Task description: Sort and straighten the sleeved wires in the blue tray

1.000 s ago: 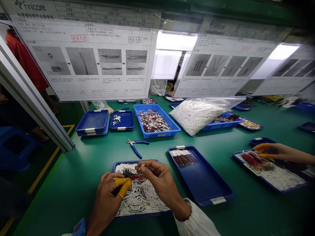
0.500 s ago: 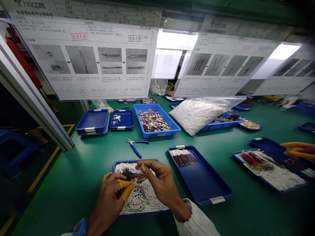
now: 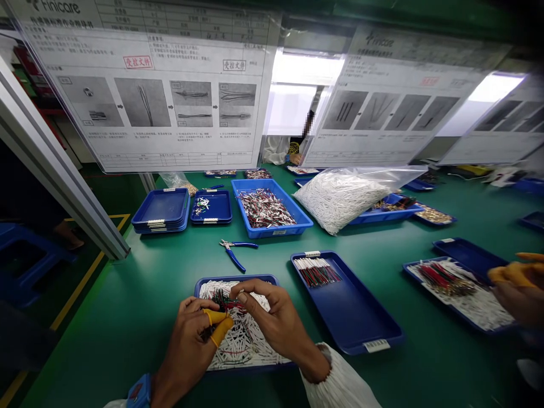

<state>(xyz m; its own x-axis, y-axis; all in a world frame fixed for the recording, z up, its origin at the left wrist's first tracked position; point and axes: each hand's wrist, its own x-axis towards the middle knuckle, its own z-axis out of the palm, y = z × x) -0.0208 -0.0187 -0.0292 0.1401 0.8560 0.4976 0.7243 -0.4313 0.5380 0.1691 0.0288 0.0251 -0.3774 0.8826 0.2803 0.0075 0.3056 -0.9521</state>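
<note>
My left hand (image 3: 189,343), with yellow finger cots on thumb and forefinger, pinches a small bundle of red and green wires (image 3: 223,300) over a blue tray (image 3: 204,283) full of short white tubes (image 3: 244,345). My right hand (image 3: 274,320) is closed beside it, fingertips meeting the wires at the bundle's tip; whether it holds a white tube is too small to tell. Both hands hover just above the tray at the table's near edge.
Blue-handled pliers (image 3: 233,252) lie beyond the tray. To the right a long blue tray (image 3: 352,317) holds finished wires (image 3: 317,272). A bin of red wires (image 3: 266,208), stacked trays (image 3: 160,211) and a bag of white tubes (image 3: 344,195) stand farther back. Another person's gloved hand (image 3: 516,283) works at right.
My right hand has lowered from above the tray to meet the left hand's wire bundle. The other person's hand has drawn back to the right edge.
</note>
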